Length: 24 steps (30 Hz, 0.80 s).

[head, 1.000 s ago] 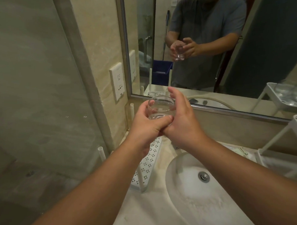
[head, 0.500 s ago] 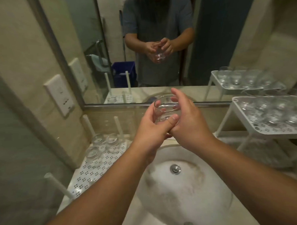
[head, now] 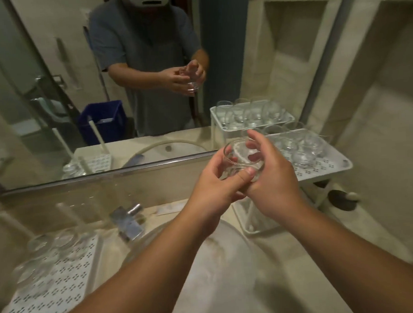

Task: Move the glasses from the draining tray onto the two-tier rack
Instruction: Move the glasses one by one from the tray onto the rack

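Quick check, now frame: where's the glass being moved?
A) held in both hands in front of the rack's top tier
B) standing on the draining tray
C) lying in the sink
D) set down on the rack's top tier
A: the glass is gripped by the left hand and right hand in the air, short of the rack.

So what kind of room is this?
Most likely a bathroom, perhaps a hotel's: a washbasin set in a stone counter, a wall mirror behind it, and a tap beside the basin.
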Motion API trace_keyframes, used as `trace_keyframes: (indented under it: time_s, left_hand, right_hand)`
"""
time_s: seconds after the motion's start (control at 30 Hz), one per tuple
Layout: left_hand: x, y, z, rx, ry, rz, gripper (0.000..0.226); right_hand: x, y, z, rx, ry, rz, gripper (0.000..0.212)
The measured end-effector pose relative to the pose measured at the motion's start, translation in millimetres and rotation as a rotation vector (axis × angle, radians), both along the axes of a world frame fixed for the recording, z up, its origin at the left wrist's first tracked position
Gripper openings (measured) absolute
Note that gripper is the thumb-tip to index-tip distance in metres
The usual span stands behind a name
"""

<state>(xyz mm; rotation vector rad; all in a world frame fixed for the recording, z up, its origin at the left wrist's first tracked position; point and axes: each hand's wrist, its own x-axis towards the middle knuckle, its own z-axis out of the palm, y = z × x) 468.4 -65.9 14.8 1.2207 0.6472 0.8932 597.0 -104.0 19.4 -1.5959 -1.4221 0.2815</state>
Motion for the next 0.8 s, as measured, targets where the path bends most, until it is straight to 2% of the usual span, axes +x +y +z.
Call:
trace_keyframes:
  time_s: [0.1, 0.17, 0.37, 0.57, 0.8]
  left_hand:
    - [40, 0, 3, -0.04, 0.016, -0.04, 0.07]
    - [65, 0, 4, -0.038, 0.048, -0.067, 0.077]
    - [135, 0, 5, -0.018, 0.17, -0.112, 0.087]
    - [195, 4, -4, -0.029, 0.222, -0.123, 0.067]
    - [240, 9, -18, -0.065, 0.298, -0.062, 0.093]
  right_hand:
    - [39, -6, -1, 0.003, 0.028, -0.042, 0.09]
    - [62, -10, -1, 0.011, 0.048, -0.071, 0.089]
    - [132, -12, -17, 0.029, 0.071, -0.16, 0.091]
    - [187, -8, -30, 0.033, 0.082, -0.246, 0.09]
    - [226, 3, -48, 0.028, 0.103, -0.302, 0.091]
